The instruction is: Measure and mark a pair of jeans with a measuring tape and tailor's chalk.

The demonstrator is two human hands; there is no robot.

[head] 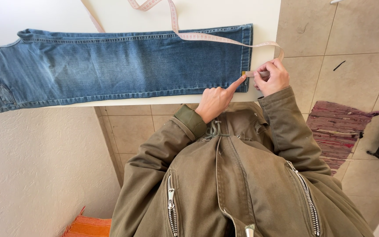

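Observation:
Blue jeans (110, 66) lie flat across a white table (44, 15), with the leg hem at the right end. A pink measuring tape (207, 37) loops over the jeans and curls round past the hem. My left hand (216, 100) is closed with the index finger stretched out, its tip pressing the tape's end onto the hem. My right hand (272, 77) pinches the tape just right of the hem, beside that fingertip. Olive jacket sleeves cover both arms.
The table's front edge runs just below the jeans and its right edge just past the hem. Beige floor tiles (352, 66) lie to the right with a striped red rug (338, 129). A textured white wall (36, 171) is at left, and an orange object (88, 226) on the floor.

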